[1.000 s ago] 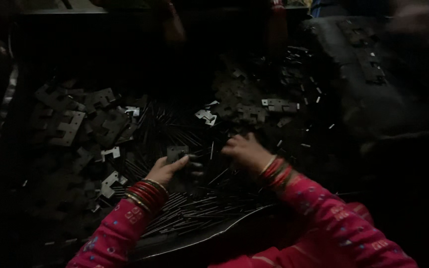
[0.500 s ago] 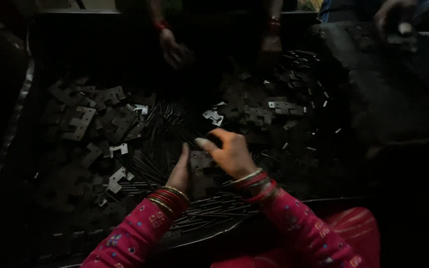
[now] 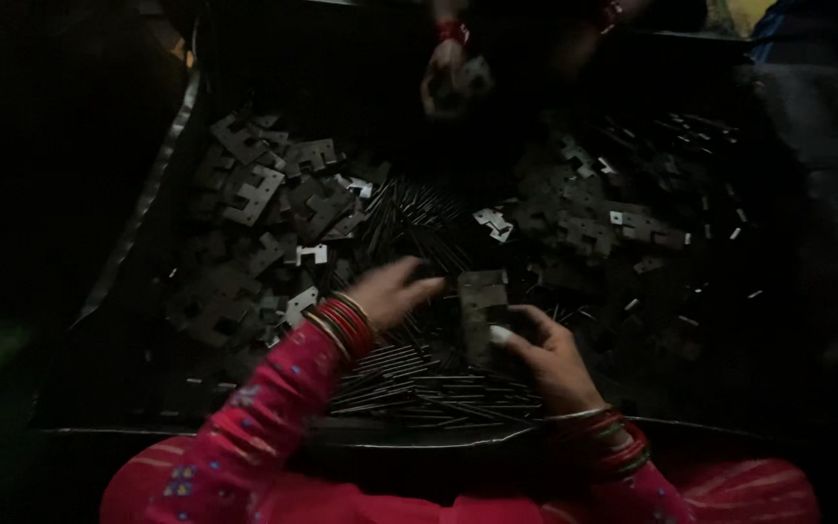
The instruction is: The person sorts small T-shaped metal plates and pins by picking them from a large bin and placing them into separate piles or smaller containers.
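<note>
At frame centre the right hand [image 3: 550, 359] pinches a hinge plate [image 3: 482, 309] upright above the pins [image 3: 419, 383], its knuckle seemingly exposed for threading, while the left hand [image 3: 390, 291] hovers open-fingered, empty, just beside.

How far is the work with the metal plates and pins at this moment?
Done: nothing finished can be told apart in this dark view. In hand: the right hand holds a dark flat hinge-like metal plate, and the left hand reaches over the heap of thin dark metal pins. Left: many loose grey notched metal plates lie in piles on both sides.
</note>
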